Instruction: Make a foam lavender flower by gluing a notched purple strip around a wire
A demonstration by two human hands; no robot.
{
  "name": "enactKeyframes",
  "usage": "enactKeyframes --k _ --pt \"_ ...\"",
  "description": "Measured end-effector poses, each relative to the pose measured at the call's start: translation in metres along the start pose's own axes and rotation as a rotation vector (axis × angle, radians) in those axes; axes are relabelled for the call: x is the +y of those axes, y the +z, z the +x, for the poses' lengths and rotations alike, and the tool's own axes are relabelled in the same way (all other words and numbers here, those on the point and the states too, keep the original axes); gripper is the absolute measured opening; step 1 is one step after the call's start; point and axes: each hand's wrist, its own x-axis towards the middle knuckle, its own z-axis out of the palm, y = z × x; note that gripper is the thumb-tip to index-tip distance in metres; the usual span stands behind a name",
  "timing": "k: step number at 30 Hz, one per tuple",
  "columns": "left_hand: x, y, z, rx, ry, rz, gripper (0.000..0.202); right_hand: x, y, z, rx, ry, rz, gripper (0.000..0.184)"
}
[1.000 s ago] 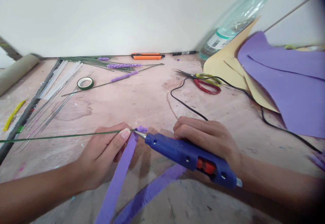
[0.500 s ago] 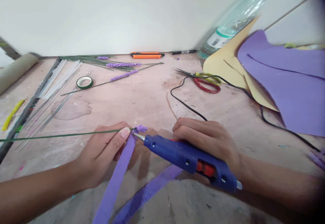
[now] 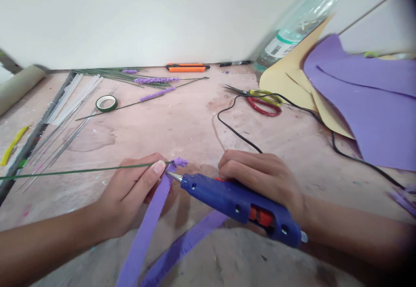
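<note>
My left hand [image 3: 130,196] is closed, thumb against fingers, pinching a green flower stem [image 3: 81,171] near its right end. A tuft of purple fringe [image 3: 180,161] is wrapped at the stem's tip. From there a purple paper strip [image 3: 147,224] hangs down toward me, and another length of purple strip [image 3: 188,241] curves beneath the tool. My right hand [image 3: 260,174] grips a blue glue gun [image 3: 224,198], its metal nozzle at the top of the strip, just below the stem tip. Part of my right fingers is hidden behind the gun.
Finished purple flower stems [image 3: 157,80], a green tape roll [image 3: 106,103], wires and clear glue sticks [image 3: 73,100] lie at the back left. Behind the gun's black cord [image 3: 238,134] are scissors [image 3: 263,105], a bottle [image 3: 282,44], purple sheets [image 3: 367,100] and an orange cutter [image 3: 187,67].
The glue gun's nozzle has shifted slightly down along the strip, away from the stem tip. My left hand keeps its pinch. The whole view has moved a little.
</note>
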Motion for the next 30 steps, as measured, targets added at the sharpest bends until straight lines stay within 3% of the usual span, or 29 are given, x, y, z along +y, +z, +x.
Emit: enactKeyframes --k 20,30 --pt "0.0006 -0.0006 0.0003 -0.006 -0.031 -0.002 0.045 -0.0029 0.0012 -0.0013 -0.054 0.006 0.04 0.016" --pt "-0.0022 -0.0033 0.0018 -0.036 0.049 0.054 0.044 -0.0031 0.0009 -0.0002 -0.099 0.007 0.014 0.017"
